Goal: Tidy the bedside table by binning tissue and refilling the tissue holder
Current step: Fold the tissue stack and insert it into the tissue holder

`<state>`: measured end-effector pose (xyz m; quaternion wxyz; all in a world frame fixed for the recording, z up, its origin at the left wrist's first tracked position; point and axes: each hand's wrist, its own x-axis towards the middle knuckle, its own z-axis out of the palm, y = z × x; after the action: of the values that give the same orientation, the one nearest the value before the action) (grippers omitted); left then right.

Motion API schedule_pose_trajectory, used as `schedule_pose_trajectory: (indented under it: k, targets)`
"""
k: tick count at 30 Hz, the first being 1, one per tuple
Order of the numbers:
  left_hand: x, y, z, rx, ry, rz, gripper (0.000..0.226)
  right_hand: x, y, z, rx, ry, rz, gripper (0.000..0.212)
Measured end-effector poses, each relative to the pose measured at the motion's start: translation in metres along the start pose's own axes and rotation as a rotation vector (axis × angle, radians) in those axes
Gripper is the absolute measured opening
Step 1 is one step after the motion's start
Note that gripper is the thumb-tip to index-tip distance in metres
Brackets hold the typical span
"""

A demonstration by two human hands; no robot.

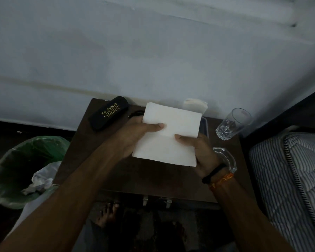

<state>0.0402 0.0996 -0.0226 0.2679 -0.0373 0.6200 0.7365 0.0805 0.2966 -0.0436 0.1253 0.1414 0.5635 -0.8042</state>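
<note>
Black glasses case [108,113] with gold lettering, lying slantwise at the far left corner of the tabletop, close to the pale wall [153,51]; clear drinking glass [233,123] with a cut star base, standing near the far right corner; clear glass dish [225,157] nearer on the right side, partly hidden; striped, quilted mattress [289,179] on a dark bed frame [284,104] just to the right; bare foot [108,213] on dim floor below
</note>
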Motion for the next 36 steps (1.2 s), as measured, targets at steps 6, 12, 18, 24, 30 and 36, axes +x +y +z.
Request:
schedule_pose_trajectory:
  k: [6,12,18,24,30,36]
  targets:
    - [0.004,-0.002,0.001,0.030,0.047,0.020,0.036,0.002,0.001,0.000,-0.011,-0.020,-0.007,0.053]
    - [0.001,0.000,0.004,0.063,0.038,0.045,0.042,0.001,-0.002,0.002,0.012,-0.029,-0.029,0.054]
    - [-0.002,0.001,0.004,0.018,0.020,0.075,0.046,-0.004,-0.015,-0.002,-0.003,-0.093,-0.030,0.047]
    - [0.000,0.001,0.012,-0.008,-0.044,0.107,0.053,-0.002,-0.013,-0.003,0.025,-0.149,-0.068,0.047]
    - [0.000,0.003,0.013,-0.044,-0.030,0.108,0.038,-0.001,-0.018,-0.005,0.071,-0.182,-0.053,0.050]
    - [-0.002,0.007,0.011,-0.085,-0.057,0.151,0.037,0.001,-0.022,-0.008,0.048,-0.154,-0.034,0.013]
